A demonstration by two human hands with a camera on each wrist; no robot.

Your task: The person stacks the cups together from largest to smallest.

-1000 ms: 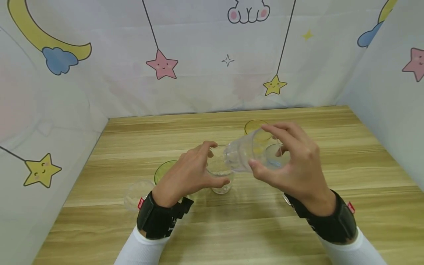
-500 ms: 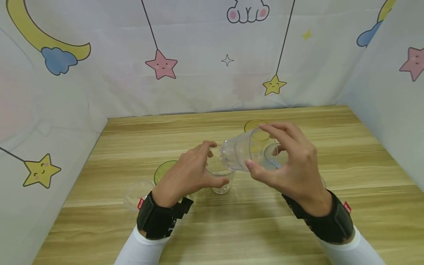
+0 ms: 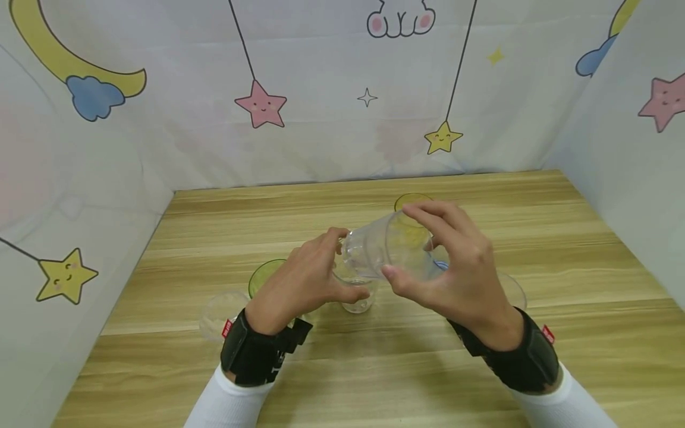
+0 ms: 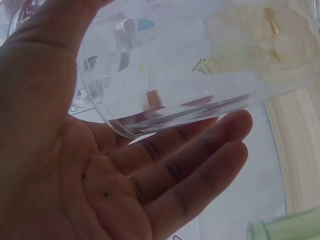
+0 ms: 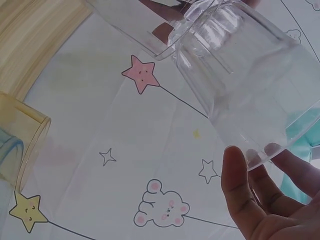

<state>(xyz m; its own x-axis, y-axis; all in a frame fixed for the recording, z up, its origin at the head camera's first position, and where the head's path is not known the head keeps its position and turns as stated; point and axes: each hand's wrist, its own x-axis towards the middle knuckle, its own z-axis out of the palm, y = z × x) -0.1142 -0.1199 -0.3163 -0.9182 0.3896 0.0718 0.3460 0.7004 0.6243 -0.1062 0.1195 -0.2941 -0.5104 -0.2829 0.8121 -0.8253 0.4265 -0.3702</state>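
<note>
With your left hand (image 3: 307, 279), you hold a clear round-rimmed plastic cup (image 3: 360, 305) between thumb and fingers set wide around it. At its two o'clock, your right hand (image 3: 455, 273) grips a clear faceted-base plastic tumbler (image 3: 377, 246) near the mouth, thumb and fingers similarly wide. The tumbler lies tilted, base toward nine o'clock, overlapping the cup's rim. On the table (image 3: 374, 380), a green-rimmed transparent cup (image 3: 261, 278) stands at nine o'clock, a yellow-rimmed transparent cup (image 3: 411, 201) near one.
</note>
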